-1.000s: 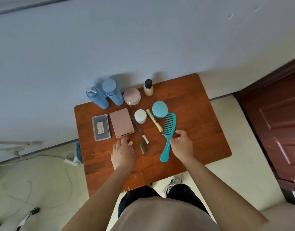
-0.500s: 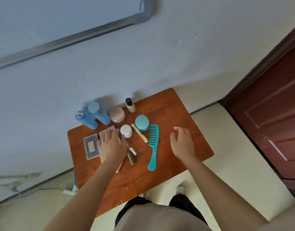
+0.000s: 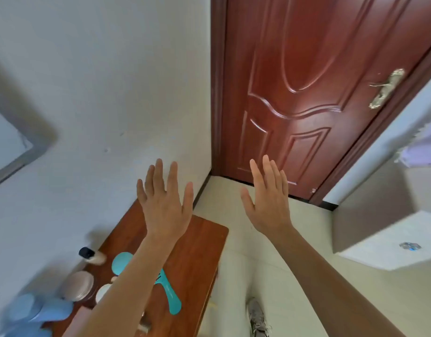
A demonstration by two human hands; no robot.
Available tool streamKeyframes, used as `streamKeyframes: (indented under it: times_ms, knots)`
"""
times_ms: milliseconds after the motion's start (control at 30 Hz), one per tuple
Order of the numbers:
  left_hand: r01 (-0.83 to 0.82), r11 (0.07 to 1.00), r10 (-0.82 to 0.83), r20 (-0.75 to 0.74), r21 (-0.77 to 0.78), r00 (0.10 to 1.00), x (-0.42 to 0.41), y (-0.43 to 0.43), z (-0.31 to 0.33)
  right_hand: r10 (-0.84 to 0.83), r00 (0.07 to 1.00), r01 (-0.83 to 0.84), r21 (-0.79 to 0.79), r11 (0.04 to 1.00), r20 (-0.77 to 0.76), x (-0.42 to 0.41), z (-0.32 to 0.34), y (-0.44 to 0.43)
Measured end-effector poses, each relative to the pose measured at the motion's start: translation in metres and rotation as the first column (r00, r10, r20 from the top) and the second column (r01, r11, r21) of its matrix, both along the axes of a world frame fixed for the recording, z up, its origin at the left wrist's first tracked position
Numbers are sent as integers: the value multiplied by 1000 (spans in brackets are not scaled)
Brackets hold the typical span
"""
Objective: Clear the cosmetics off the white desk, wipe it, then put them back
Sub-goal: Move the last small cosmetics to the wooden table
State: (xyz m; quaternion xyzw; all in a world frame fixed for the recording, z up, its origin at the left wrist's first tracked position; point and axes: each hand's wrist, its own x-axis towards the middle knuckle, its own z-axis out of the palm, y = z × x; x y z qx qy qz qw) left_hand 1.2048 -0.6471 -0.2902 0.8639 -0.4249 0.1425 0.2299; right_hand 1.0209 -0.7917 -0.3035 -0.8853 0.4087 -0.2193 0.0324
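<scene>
Both my hands are raised in front of me, fingers spread, holding nothing. My left hand (image 3: 164,203) hovers over the far end of the brown wooden table (image 3: 197,251); my right hand (image 3: 268,203) is over the floor to its right. On the table at the lower left lie a teal comb (image 3: 170,297), a round teal case (image 3: 121,262), a small black-capped bottle (image 3: 91,255), a pink round jar (image 3: 78,285), a white jar (image 3: 104,291) and blue bottles (image 3: 39,312). My left forearm hides part of them.
A dark red door (image 3: 294,93) with a metal handle (image 3: 386,88) stands ahead. A white desk (image 3: 392,242) juts in at the right. White wall on the left, pale floor (image 3: 236,239), my shoe (image 3: 257,317) at the bottom.
My view has swung up and to the right, toward the door. Both hands have lifted off the table and spread wide; the cosmetics have slid to the lower left of the view.
</scene>
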Motion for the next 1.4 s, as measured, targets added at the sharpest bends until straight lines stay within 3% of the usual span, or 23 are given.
streamKeyframes:
  times_ms: [167, 267, 567, 733, 933, 1400]
  knots:
    - [363, 932, -363, 23, 8, 932, -108, -80, 19, -285, 957, 287, -46, 957, 50, -138, 8, -12]
    - [540, 842, -538, 81, 1, 839, -191, -115, 33, -455, 885, 458, -15, 889, 102, -232, 9, -14]
    - [825, 563, -817, 184, 46, 547, -468, -191, 43, -727, 661, 737, 19, 675, 187, -501, 1, -2]
    - [902, 429, -889, 198, 48, 413, -618, -215, 49, -833, 535, 839, 25, 543, 141, -639, 8, 2]
    - [948, 313, -937, 180, 55, 299, -732, -253, 34, -885, 443, 892, 28, 451, 143, -756, 8, -16]
    - [954, 297, -955, 4, 44, 297, -981, -463, -27, -907, 420, 906, 66, 418, -20, -1000, -28, -211]
